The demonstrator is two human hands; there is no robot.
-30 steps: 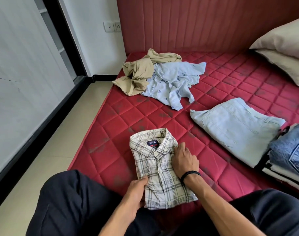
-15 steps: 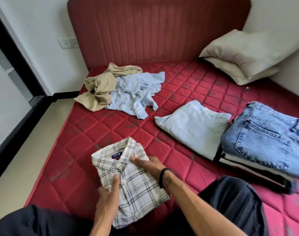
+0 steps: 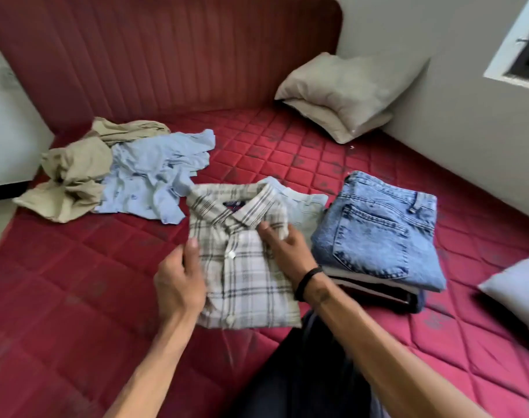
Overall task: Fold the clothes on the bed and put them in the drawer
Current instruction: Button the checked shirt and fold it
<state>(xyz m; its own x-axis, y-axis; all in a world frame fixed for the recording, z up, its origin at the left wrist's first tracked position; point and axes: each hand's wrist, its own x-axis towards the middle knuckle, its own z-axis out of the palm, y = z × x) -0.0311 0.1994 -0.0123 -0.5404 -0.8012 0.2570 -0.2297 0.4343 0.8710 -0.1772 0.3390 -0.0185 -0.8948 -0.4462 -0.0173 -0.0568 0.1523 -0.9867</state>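
A folded white plaid shirt (image 3: 245,260) is held up over the red mattress (image 3: 76,282). My left hand (image 3: 178,282) grips its left edge, thumb on top. My right hand (image 3: 284,251) grips its right side near the collar. Behind the shirt lies a folded pale blue garment (image 3: 305,206), partly covered by it. To the right, folded blue jeans (image 3: 378,230) top a stack of folded clothes. At the back left lie an unfolded light blue shirt (image 3: 154,173) and a crumpled beige garment (image 3: 73,170).
Two beige pillows (image 3: 344,95) lean in the far right corner by the red headboard (image 3: 166,55). Another pillow (image 3: 519,294) shows at the right edge. My dark-trousered knee (image 3: 311,372) rests on the mattress. A wall with a window runs along the right.
Both hands have lifted the plaid shirt off the mattress and carried it right, toward the folded pale blue garment and the jeans stack. My view turned right.
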